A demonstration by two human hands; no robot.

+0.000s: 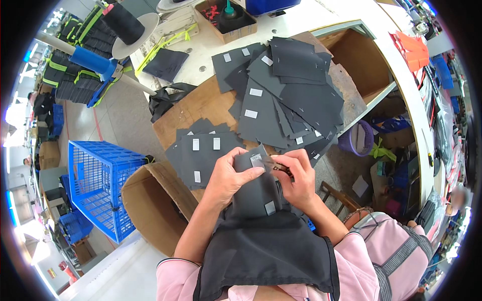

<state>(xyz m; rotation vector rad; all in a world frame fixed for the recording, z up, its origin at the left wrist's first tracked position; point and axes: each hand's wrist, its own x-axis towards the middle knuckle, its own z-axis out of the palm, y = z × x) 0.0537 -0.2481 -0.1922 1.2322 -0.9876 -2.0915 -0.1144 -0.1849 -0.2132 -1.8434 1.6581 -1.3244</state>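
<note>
My left hand (228, 175) pinches the upper left edge of a dark grey fabric piece (253, 193), thumb on top. The piece has a small white label near its top and another near its bottom, and it hangs over a black apron (271, 251). In my right hand (297, 178) is a small pair of thread snips (282, 169), its tip close to the upper label. Fingers partly hide the snips, so whether the blades touch the fabric I cannot tell. Just beyond, several similar labelled pieces (206, 155) lie fanned on a brown board (201, 108).
A larger heap of dark pieces (296, 90) covers the board's right side. At left stand a blue plastic crate (103, 185) and a cardboard box (158, 200). A thread cone (122, 24) rises at the upper left. Right of the board are a purple basket (357, 138) and an open cardboard compartment (359, 60).
</note>
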